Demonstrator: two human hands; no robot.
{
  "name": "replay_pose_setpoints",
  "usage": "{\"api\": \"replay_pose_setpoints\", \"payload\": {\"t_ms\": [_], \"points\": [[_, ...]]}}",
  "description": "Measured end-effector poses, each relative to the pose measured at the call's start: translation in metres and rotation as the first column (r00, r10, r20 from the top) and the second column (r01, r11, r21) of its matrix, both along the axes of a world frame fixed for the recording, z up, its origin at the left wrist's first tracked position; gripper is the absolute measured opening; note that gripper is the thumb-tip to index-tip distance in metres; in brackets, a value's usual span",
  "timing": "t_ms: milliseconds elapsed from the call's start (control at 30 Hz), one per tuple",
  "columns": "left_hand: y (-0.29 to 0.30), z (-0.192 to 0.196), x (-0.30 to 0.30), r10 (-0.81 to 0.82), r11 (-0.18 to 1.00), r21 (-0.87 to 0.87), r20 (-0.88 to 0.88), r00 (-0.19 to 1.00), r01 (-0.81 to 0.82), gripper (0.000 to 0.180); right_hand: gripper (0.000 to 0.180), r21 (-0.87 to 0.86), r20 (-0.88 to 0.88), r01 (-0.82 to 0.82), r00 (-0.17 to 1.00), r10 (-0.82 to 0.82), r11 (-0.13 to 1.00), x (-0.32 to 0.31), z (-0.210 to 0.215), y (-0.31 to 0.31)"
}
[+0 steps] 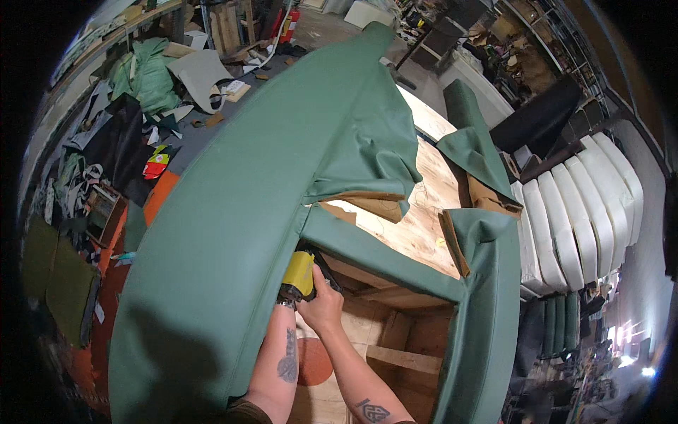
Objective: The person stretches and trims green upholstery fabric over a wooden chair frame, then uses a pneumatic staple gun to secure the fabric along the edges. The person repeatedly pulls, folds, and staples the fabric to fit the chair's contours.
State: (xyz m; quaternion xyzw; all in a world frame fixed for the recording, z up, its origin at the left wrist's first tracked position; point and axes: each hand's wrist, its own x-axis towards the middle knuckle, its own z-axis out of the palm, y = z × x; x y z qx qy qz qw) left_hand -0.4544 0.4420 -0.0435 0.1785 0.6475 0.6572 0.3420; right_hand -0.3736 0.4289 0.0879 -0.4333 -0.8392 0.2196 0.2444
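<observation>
A yellow and black tool [299,274], which looks like a staple gun, sits at the inner corner of a green upholstered furniture frame. My right hand [323,305] is closed on it from the right side, thumb pointing up. My left forearm [282,357] reaches to the tool's lower end, but the tool covers the left hand's fingers. Beside the tool runs the long padded green side panel [205,233]. A green-covered crossbar [381,251] spans the frame just beyond my hands. Loose green covering [371,152] with brown backing lies folded over the pale wooden board [431,187].
Inside the frame is an open wooden compartment [402,346]; a second padded side [487,311] bounds it on the right. White cushions [572,212] stand in a row farther right. Scraps and a green bag [148,74] clutter the left, and a red fire extinguisher [288,26] stands at the back.
</observation>
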Motion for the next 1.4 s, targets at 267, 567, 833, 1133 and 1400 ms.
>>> {"api": "replay_pose_setpoints", "payload": {"t_ms": [267,567,833,1133,1400], "points": [[-0.011,0.042,-0.014,0.200,0.973,0.028,0.396,0.896,-0.230,0.039,0.061,-0.206,0.020,-0.018,1.000,0.023,0.978,0.016,0.026,0.003],[0.033,0.218,0.080,0.222,0.927,0.369,-0.410,0.885,-0.062,0.025,0.043,-0.669,-0.232,0.368,0.722,-0.652,0.646,0.204,0.106,-0.029],[0.113,0.265,0.053,-0.563,0.736,-0.527,-0.825,-0.048,0.426,0.053,0.030,-0.779,-0.590,0.026,0.309,-0.746,0.626,0.298,0.166,0.003],[0.131,0.262,0.024,-0.745,0.507,-0.764,-0.621,-0.244,0.399,0.067,0.040,-0.706,-0.295,0.282,0.717,-0.631,0.650,0.289,0.190,0.067],[0.138,0.278,0.033,-0.765,0.477,-0.735,-0.617,-0.183,0.482,0.060,0.061,-0.758,-0.273,0.290,0.672,-0.688,0.584,0.265,0.204,0.079]]}}
